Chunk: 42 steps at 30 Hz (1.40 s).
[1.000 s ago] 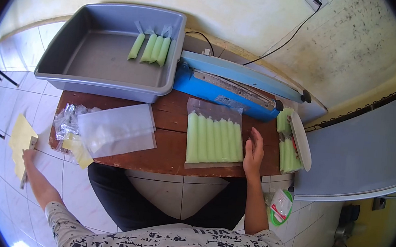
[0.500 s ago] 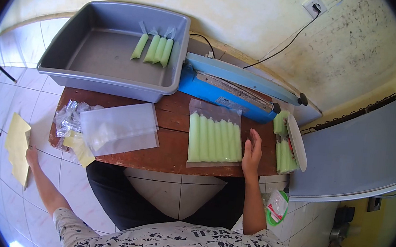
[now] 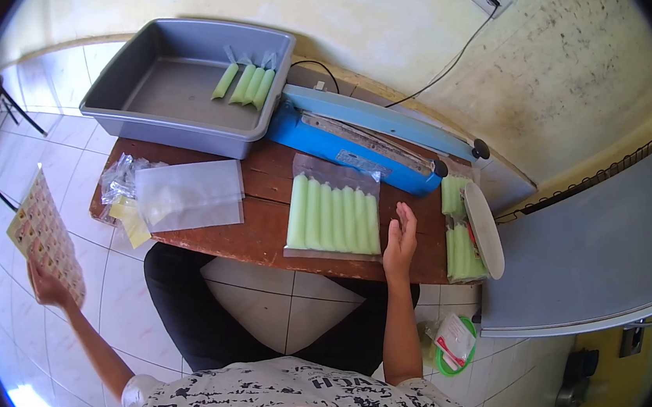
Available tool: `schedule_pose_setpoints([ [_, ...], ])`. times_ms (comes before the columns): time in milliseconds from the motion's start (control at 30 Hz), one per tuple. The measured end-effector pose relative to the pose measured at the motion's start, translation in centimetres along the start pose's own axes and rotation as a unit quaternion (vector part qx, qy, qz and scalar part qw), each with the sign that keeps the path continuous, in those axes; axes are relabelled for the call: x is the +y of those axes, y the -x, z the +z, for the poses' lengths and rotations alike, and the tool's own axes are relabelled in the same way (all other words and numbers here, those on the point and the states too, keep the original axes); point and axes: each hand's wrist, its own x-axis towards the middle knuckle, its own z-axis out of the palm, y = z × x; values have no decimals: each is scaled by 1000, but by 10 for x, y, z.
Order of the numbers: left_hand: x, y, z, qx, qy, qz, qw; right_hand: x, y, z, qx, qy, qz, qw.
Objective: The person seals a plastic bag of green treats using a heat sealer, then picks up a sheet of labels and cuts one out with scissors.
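Note:
Out to the left, beyond the table, my left hand [image 3: 48,282] grips a sheet of printed labels [image 3: 48,236] by its lower edge, with rows of small pictures facing up. My right hand [image 3: 400,246] holds nothing; its fingers point away from me, thumb slightly apart. It rests at the table's front right, just beside a clear plastic bag [image 3: 329,255] packed with a row of pale green filled tubes [image 3: 335,216]. Flat clear bags [image 3: 193,197] lie on the table's left part, with a yellow paper piece [image 3: 132,222] by them.
A grey tub [image 3: 175,136] with several green tubes [image 3: 245,86] stands at the back left. Beside it is a blue heat sealer [image 3: 362,156]. More packed tubes [image 3: 462,252] and a white oval lid-like piece [image 3: 486,231] sit at the right edge, near a grey fridge [image 3: 589,244].
My left hand has turned the sheet over from its plain yellow side to its printed side and raised it. The view has shifted a little; my right hand stays beside the bag.

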Motion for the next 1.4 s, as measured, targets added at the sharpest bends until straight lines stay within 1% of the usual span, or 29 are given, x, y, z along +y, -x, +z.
schedule_pose_setpoints([
  [67, 31, -18, -32, 21, 80, -25, 996, 2, 1, -2, 6, -16, 3, 1000],
  [133, 82, -38, -65, 22, 97, -41, 994, 6, 1, -2, 15, -46, -6, 999],
  [200, 119, -54, -91, -26, 230, -239, 943, 3, 2, -3, 18, -56, -6, 998],
  [233, 134, -62, -100, -24, 229, -232, 945, 2, 2, -4, 19, -60, -8, 998],
  [333, 178, -84, -122, 2, 335, -183, 924, 3, 3, -5, 21, -79, -20, 996],
  [400, 216, -99, -135, 10, 488, -158, 858, 3, 2, -4, 29, -84, -25, 996],
  [467, 246, -111, -141, 3, 505, -173, 846, 2, 3, -6, 37, -85, -30, 995],
  [533, 258, -123, -136, 9, 569, -121, 813, 0, 2, -8, 51, -53, -45, 996],
  [567, 276, -124, -134, 43, 597, -145, 788, -1, 1, -7, 64, -62, -47, 995],
  [600, 278, -132, -126, 25, 729, -140, 670, -1, 0, -7, 69, -62, -43, 995],
  [667, 328, -133, -145, 47, 763, -193, 615, -1, 0, -8, 94, -67, -109, 987],
  [700, 334, -133, -143, 43, 765, -192, 613, -6, 1, -7, 97, -75, -127, 984],
  [733, 339, -130, -139, -95, 913, -85, 386, -12, 5, -5, 101, -74, -125, 984],
  [767, 345, -128, -134, -222, 967, 30, 120, -19, 8, -3, 69, -158, -99, 980],
  [800, 355, -124, -132, -267, 958, 33, 97, -25, 11, 0, 35, -242, -73, 967],
  [833, 339, -118, -109, -283, 953, -36, 103, -28, 13, 3, -15, -292, -72, 954],
  [867, 322, -112, -85, -298, 942, -104, 109, -35, 13, 2, -13, -292, -73, 954],
  [933, 372, -88, -100, -384, 917, -78, 73, -57, 11, -3, -179, -430, 42, 884],
  [967, 366, -75, -82, -361, 900, -188, 157, -61, 10, -4, -177, -431, 44, 884],
  [1000, 379, -59, -75, -292, 872, -215, 330, -64, 9, -4, -249, -519, 98, 812],
  [1033, 400, -46, -84, -280, 867, -205, 357, -65, 9, -3, -317, -596, 149, 723],
  [1067, 417, -35, -88, -299, 824, -250, 410, -64, 11, -2, -318, -597, 151, 721],
  [1133, 430, -11, -90, -343, 817, -301, 352, -60, 13, -2, -354, -645, 180, 653],
  [1167, 432, -1, -89, -352, 801, -303, 379, -58, 17, -1, -308, -624, 183, 694],
  [1200, 434, 7, -90, -360, 783, -306, 404, -59, 19, -1, -309, -623, 185, 695],
  [1267, 437, 15, -92, -357, 771, -326, 415, -64, 21, -3, -147, -571, 227, 775],
  [1333, 429, 29, -80, -370, 724, -300, 499, -47, 20, -8, -117, -563, 229, 786],
  [1367, 427, 34, -76, -360, 706, -280, 541, -37, 20, -11, -101, -519, 217, 821],
  [1400, 430, 36, -78, -358, 706, -282, 542, -37, 18, -14, -84, -473, 204, 853],
])
